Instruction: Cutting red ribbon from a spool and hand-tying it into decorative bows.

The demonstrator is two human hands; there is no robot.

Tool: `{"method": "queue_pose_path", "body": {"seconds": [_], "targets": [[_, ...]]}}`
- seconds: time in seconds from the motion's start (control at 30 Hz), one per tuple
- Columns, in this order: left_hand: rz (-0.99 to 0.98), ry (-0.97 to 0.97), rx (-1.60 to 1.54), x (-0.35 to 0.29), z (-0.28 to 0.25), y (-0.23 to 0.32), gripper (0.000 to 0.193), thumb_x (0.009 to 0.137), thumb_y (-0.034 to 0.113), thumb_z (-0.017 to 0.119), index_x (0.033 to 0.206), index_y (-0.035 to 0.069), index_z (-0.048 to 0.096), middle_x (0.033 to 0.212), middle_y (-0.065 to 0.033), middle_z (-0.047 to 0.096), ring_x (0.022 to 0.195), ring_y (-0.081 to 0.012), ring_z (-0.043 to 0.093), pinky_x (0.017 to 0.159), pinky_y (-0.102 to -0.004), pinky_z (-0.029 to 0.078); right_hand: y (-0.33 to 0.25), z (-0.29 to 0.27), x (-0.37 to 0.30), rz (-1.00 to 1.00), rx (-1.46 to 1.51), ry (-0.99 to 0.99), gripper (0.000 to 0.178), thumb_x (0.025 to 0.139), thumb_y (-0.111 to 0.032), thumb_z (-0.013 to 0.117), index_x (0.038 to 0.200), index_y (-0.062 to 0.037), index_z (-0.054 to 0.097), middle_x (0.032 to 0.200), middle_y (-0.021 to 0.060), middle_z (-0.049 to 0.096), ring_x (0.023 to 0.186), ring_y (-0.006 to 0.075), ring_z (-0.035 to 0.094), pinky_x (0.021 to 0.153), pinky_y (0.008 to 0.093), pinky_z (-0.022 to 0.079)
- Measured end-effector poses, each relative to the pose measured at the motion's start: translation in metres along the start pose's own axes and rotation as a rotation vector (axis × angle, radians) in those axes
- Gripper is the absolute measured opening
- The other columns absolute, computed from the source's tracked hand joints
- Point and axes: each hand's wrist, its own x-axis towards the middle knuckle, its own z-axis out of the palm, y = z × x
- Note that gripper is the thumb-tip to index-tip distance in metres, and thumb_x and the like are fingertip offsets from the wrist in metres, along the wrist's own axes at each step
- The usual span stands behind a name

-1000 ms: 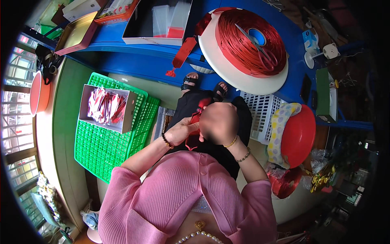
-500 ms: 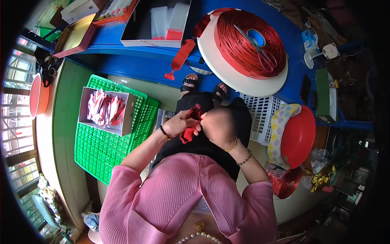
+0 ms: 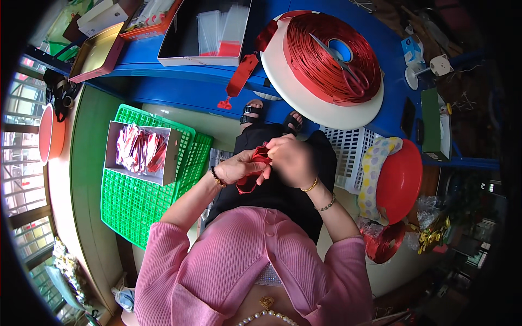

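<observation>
Above my lap, my left hand (image 3: 235, 167) is closed on a folded piece of shiny red ribbon (image 3: 248, 183), thumb on top, with a loop hanging below the fingers. My right hand (image 3: 293, 162) meets it from the other side, fingers drawn together at the ribbon's upper end; part of this hand is blurred. On the blue table ahead, a large roll of red ribbon (image 3: 304, 60) lies on a white round board (image 3: 340, 118). Scissors (image 3: 356, 81) with red handles rest on the roll. A loose ribbon end (image 3: 242, 75) hangs over the table's edge.
At left, a box of red and white pieces (image 3: 142, 151) stands on green plastic crates (image 3: 130, 209). A black-lined box (image 3: 182, 41) holds clear sleeves. White baskets (image 3: 348, 155), a red basin (image 3: 401, 182) and another red roll (image 3: 386, 244) are at right.
My right fingers have moved up and in over the ribbon's top, covering more of it. The ribbon's upper part now looks folded down closer to my left thumb.
</observation>
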Motion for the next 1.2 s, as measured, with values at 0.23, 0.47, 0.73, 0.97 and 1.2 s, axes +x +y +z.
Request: {"method": "queue_pose_path", "body": {"seconds": [0.23,0.47,0.73,0.97,1.2], "targets": [[0.0,-0.003,-0.163,0.001,0.001,-0.003,0.016,0.092,0.007,0.044,0.107,0.003,0.047,0.087,-0.0097,0.058,0.068,-0.0152,0.056,0.068,-0.0279,0.047,0.014,0.007,-0.002,0.047,0.015,0.046,0.007,0.077,-0.003,0.065,0.082,-0.002,0.061,0.09,0.0085,0.059,0.081,0.02,0.058,0.07,0.0283,0.047],[0.023,0.014,-0.22,0.003,-0.002,-0.012,0.016,0.091,0.007,0.045,0.106,0.003,0.049,0.084,-0.0078,0.058,0.068,-0.0145,0.056,0.068,-0.0267,0.046,0.019,0.013,-0.005,0.048,-0.051,0.14,0.008,0.077,-0.004,0.065,0.083,-0.0016,0.061,0.089,0.0084,0.058,0.078,0.0172,0.058,0.068,0.0272,0.047],[0.356,0.796,1.122,0.023,-0.014,-0.028,0.023,0.078,0.002,0.048,0.101,0.002,0.052,0.08,-0.0165,0.06,0.075,-0.0339,0.058,0.064,-0.0406,0.045,0.014,0.049,-0.011,0.526,0.2,0.239,0.041,0.08,-0.015,0.068,0.107,0.0017,0.042,0.079,0.0052,0.057,0.067,0.0068,0.054,0.059,0.0195,0.044],[0.241,0.902,1.699,0.034,0.005,-0.023,0.031,0.081,0.021,0.047,0.105,0.001,0.05,0.099,-0.012,0.055,0.093,-0.0263,0.05,0.089,-0.0434,0.032,0.022,0.075,0.001,0.432,-0.166,0.376,0.027,0.086,-0.017,0.056,0.103,-0.0013,0.043,0.081,0.0177,0.059,0.072,0.032,0.061,0.062,0.0368,0.048],[0.257,0.703,1.295,0.015,0.017,-0.013,0.085,0.064,0.023,0.072,0.13,-0.005,0.028,0.115,-0.0241,0.047,0.106,-0.0365,0.048,0.092,-0.0439,0.036,0.023,0.046,-0.009,0.281,-0.127,0.223,0.012,0.088,-0.005,0.045,0.1,-0.0018,0.045,0.084,0.0161,0.058,0.078,0.0335,0.06,0.065,0.038,0.048]]}}
